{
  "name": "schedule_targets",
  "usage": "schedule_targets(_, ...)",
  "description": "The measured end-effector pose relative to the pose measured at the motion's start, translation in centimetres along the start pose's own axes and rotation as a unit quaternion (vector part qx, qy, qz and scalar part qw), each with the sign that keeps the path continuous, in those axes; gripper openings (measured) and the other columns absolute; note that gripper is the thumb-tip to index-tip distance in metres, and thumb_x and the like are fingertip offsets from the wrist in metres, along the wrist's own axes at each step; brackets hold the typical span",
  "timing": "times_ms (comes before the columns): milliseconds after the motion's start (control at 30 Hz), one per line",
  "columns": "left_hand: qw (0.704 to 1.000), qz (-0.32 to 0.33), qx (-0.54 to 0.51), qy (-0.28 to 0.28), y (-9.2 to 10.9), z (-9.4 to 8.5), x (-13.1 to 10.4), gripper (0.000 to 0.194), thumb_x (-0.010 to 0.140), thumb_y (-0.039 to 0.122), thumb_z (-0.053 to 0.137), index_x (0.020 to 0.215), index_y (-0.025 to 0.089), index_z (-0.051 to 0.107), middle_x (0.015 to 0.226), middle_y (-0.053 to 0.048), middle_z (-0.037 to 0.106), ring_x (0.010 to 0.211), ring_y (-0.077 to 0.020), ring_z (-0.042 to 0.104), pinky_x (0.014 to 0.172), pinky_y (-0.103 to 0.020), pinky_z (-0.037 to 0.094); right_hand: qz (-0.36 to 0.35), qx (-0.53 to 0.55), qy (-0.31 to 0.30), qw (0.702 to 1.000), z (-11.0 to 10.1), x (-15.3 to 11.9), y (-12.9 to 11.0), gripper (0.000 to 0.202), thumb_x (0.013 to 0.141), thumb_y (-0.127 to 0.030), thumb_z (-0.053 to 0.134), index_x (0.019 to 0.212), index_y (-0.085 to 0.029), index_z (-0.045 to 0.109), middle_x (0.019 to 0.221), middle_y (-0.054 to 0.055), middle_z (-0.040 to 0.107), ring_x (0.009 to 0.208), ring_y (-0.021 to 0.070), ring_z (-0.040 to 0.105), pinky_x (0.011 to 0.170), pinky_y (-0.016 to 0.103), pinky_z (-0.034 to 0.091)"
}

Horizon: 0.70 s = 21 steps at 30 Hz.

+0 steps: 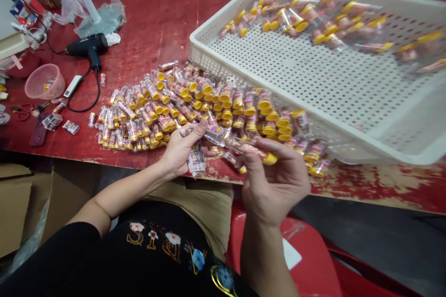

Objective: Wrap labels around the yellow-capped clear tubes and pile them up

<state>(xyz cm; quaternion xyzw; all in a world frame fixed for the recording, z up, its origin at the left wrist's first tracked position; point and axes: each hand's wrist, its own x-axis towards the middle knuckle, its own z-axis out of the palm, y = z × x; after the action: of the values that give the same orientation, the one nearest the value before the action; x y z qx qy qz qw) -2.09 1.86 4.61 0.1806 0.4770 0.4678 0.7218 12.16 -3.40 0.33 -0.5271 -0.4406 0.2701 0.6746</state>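
Note:
My left hand (183,148) is closed, its thumb pressed on printed clear plastic sleeves (196,159). One open sleeve (218,134) sticks out from its fingertips to the right. My right hand (275,181) pinches a small clear tube with a yellow cap (256,151) between thumb and fingers. The tube lies nearly level, its cap to the right and its other end close to the sleeve; whether they touch I cannot tell. Just beyond both hands spreads a large pile of sleeved tubes with yellow caps (153,106).
A white perforated tray (251,70) with several yellow-capped tubes (296,18) stands at the right. At the left lie a black heat gun (88,47), a pink basket (45,84), red-handled scissors (22,112) and sleeve stacks (71,126). A red stool (310,260) is below.

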Motion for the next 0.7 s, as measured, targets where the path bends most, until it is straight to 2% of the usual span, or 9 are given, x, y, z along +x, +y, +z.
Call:
schedule_targets(133,0.999,0.01,0.015,-0.033,-0.1,-0.2,-0.2,0.055,0.063,0.053,0.094,0.083,0.016,0.059,0.074,0.005,0.062,0.056,-0.0072,0.058,0.056,-0.025,0.057,-0.024,-0.016,0.01,1.0,0.1,0.1,-0.2,0.022,0.082,-0.028,0.083,0.101,-0.02,0.075,0.1,0.005,0.071,0.094,0.0202,0.07,0.073,0.035,0.061)
schedule_targets(267,0.998,0.037,0.018,-0.041,0.1,-0.1,-0.4,0.056,0.057,0.049,0.097,0.087,0.017,0.061,0.073,0.005,0.062,0.056,-0.0082,0.059,0.057,-0.027,0.058,-0.04,-0.033,-0.011,0.999,-0.2,0.1,-1.0,0.021,0.079,-0.022,0.085,0.099,-0.021,0.078,0.099,0.006,0.072,0.095,0.0198,0.07,0.069,0.031,0.058)
schedule_targets(367,0.999,0.036,0.005,-0.026,0.0,-0.1,-0.3,0.053,0.057,0.04,0.099,0.09,0.017,0.064,0.075,0.005,0.064,0.057,-0.0076,0.059,0.059,-0.027,0.058,0.024,0.034,-0.005,0.999,-0.5,0.2,-1.1,0.021,0.08,-0.026,0.084,0.1,-0.021,0.079,0.095,0.004,0.074,0.08,0.0156,0.07,0.059,0.027,0.054)
schedule_targets(467,1.0,0.019,-0.019,-0.015,-0.3,-0.1,-0.1,0.05,0.061,0.041,0.097,0.086,0.016,0.064,0.076,0.004,0.066,0.055,-0.0072,0.059,0.056,-0.024,0.057,0.1,0.142,0.007,0.985,-0.6,0.2,-0.8,0.025,0.08,-0.037,0.085,0.098,-0.022,0.078,0.081,0.001,0.072,0.055,0.0093,0.059,0.047,0.023,0.045)
schedule_targets(533,0.999,-0.004,-0.03,-0.014,-0.5,-0.2,0.0,0.048,0.064,0.043,0.096,0.085,0.015,0.063,0.076,0.002,0.067,0.054,-0.0071,0.059,0.055,-0.024,0.058,0.116,0.167,0.004,0.979,-0.6,0.2,-0.6,0.026,0.078,-0.04,0.085,0.095,-0.022,0.078,0.076,-0.001,0.07,0.051,0.0084,0.055,0.042,0.021,0.041)
schedule_targets(600,0.999,-0.027,-0.036,-0.01,-0.6,-0.2,0.0,0.044,0.067,0.04,0.095,0.086,0.015,0.064,0.076,0.002,0.068,0.053,-0.0073,0.059,0.055,-0.024,0.058,0.106,0.142,0.008,0.984,-0.5,0.0,-0.4,0.024,0.078,-0.036,0.086,0.094,-0.021,0.077,0.079,0.0,0.071,0.053,0.009,0.057,0.044,0.022,0.044)
schedule_targets(700,0.998,-0.042,-0.044,-0.003,-0.6,-0.1,-0.2,0.035,0.073,0.034,0.091,0.09,0.015,0.067,0.077,0.001,0.069,0.057,-0.0087,0.062,0.057,-0.025,0.059,0.042,0.051,0.004,0.998,-0.3,-0.3,0.0,0.021,0.077,-0.028,0.087,0.094,-0.021,0.077,0.09,0.002,0.074,0.07,0.0134,0.067,0.06,0.028,0.056)
